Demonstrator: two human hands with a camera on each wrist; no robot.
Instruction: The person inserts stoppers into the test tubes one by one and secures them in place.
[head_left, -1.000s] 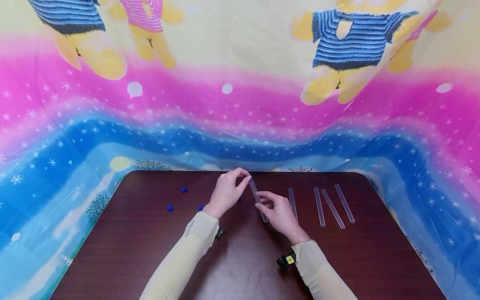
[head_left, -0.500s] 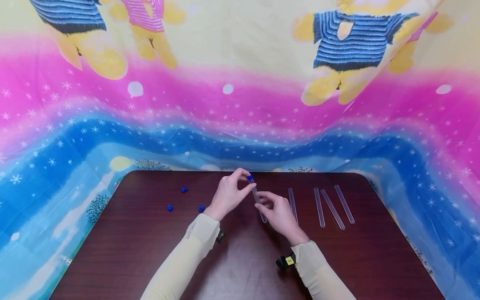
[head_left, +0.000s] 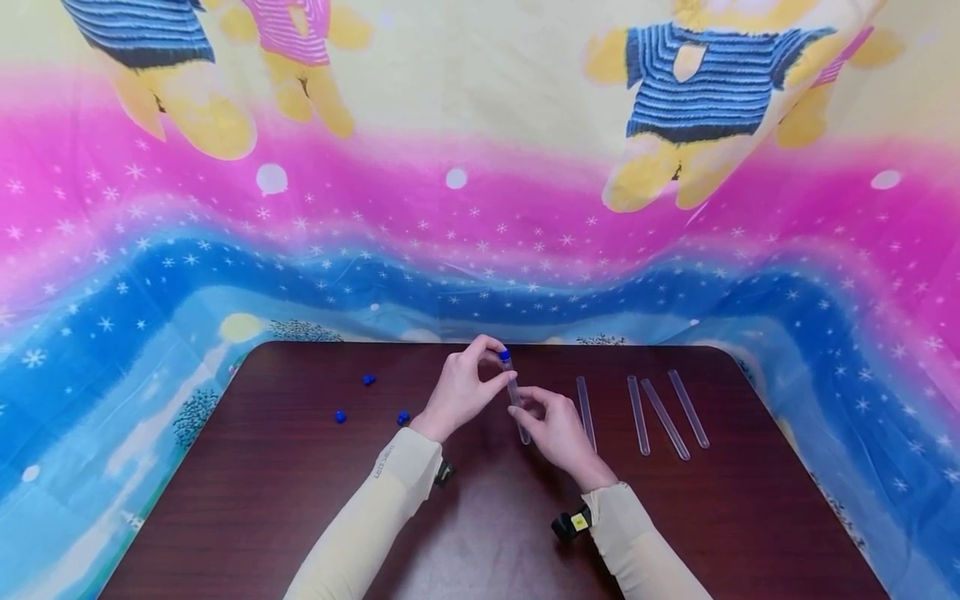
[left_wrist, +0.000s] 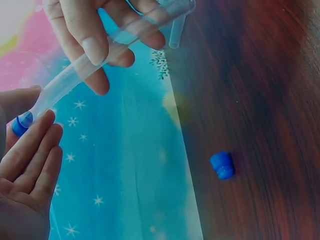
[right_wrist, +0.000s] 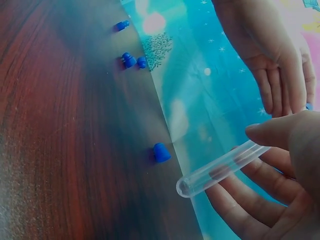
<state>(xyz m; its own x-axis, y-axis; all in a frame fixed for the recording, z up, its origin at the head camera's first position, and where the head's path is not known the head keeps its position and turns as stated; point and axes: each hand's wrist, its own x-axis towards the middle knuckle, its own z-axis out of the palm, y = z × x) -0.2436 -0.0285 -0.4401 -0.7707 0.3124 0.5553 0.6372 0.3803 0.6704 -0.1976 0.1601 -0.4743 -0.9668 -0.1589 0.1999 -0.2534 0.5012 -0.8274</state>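
1. Your left thumb has slid down onto the wall of the clear tube (left_wrist: 70, 80) since the earlier frames, so the blue cap (head_left: 505, 355), mostly covered by your fingertips a second ago, now shows plainly at the tube's top; the tube also stands a little steeper.
2. Your left grip (head_left: 461, 385) pinches the tube's upper end: thumb on the wall just below the cap, forefinger against the cap, the other fingers extended.
3. Your right grip (head_left: 558, 425) holds the tube lower down, thumb on one side and fingers on the other, leaving the rounded bottom sticking out free.
4. You have the tube tilted between both grips, above the far middle of the counter (head_left: 480, 533). Four loose tubes (head_left: 666, 418) lie to your right, with no caps showing on them; several loose caps (head_left: 341, 417) lie scattered to your left.
5. Judging by this, you are at the capping step: the cap's narrow part seems to sit inside the tube's mouth, but the views don't settle whether it is fully seated.
6. Your next move calls for a steady right grip and a straight push on the cap, in line with the tube; pressing at a slant could leave it crooked.
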